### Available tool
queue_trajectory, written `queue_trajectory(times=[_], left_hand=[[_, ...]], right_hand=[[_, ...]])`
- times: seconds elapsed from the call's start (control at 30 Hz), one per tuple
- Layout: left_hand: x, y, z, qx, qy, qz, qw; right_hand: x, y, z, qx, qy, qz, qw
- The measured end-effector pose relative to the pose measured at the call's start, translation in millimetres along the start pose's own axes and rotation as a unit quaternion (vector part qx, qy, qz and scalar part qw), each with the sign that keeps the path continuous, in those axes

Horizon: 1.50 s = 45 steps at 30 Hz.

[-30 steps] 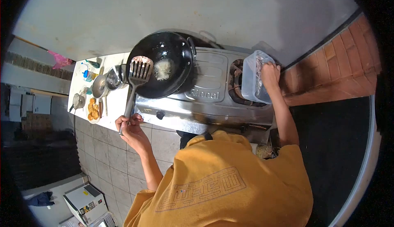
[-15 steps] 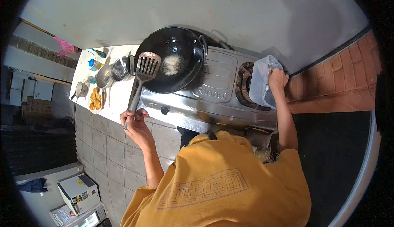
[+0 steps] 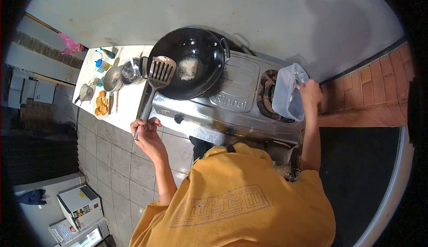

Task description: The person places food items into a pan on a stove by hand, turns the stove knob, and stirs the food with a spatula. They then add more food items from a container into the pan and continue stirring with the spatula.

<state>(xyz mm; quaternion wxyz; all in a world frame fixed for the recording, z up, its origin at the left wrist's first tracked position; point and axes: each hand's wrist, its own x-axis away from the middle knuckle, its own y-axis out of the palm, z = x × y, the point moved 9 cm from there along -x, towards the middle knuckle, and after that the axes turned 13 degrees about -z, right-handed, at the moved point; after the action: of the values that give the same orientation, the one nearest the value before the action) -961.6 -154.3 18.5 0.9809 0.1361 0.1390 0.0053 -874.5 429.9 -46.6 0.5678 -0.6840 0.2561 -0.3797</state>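
My left hand [image 3: 148, 135] is closed round the handle of a slotted metal spatula [image 3: 154, 93]. The spatula's head is over the near left part of a black wok [image 3: 178, 46], beside a pale, frothy piece of food [image 3: 188, 69] in the wok. At the right, my right hand [image 3: 310, 94] is at the outer rim of a clear plastic container [image 3: 285, 96], its fingers curled. What these fingers hold is hidden. Some pale pieces show inside the container, which rests tilted at the right burner [image 3: 267, 93].
The wok sits on the left of a steel stove [image 3: 238, 79]. Left of it, a white table [image 3: 127, 108] holds metal pans [image 3: 112, 78], a plate of golden fried pieces [image 3: 101, 104] and bottles [image 3: 101, 64]. A grey wall [image 3: 267, 19] stands behind, a brick ledge [image 3: 365, 86] at the right.
My right hand has moved a little right, from inside the container to its outer rim. The left hand and spatula have hardly moved. The view has shifted slightly.
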Motion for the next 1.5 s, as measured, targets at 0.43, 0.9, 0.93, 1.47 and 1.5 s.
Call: queue_trajectory(times=[0.43, 0.9, 0.93, 1.47, 1.5], left_hand=[[-7, -12, -14, 0.015, -0.001, 0.003, 1.0], [-8, -30, -12, 0.039, -0.001, 0.028, 0.999], [-9, -30, -12, 0.038, -0.001, 0.029, 0.999], [-12, -5, -13, 0.006, -0.005, 0.004, 1.0], [-12, -3, -13, 0.004, -0.01, 0.0, 1.0]], right_hand=[[116, -84, -260, -0.019, -0.499, -0.014, 0.866], [85, 40, -422, 0.075, -0.49, -0.165, 0.853], [79, 32, -419, 0.058, -0.487, -0.161, 0.857], [159, -47, -105, -0.369, -0.321, -0.099, 0.867], [164, -34, -101, -0.37, -0.31, -0.099, 0.87]])
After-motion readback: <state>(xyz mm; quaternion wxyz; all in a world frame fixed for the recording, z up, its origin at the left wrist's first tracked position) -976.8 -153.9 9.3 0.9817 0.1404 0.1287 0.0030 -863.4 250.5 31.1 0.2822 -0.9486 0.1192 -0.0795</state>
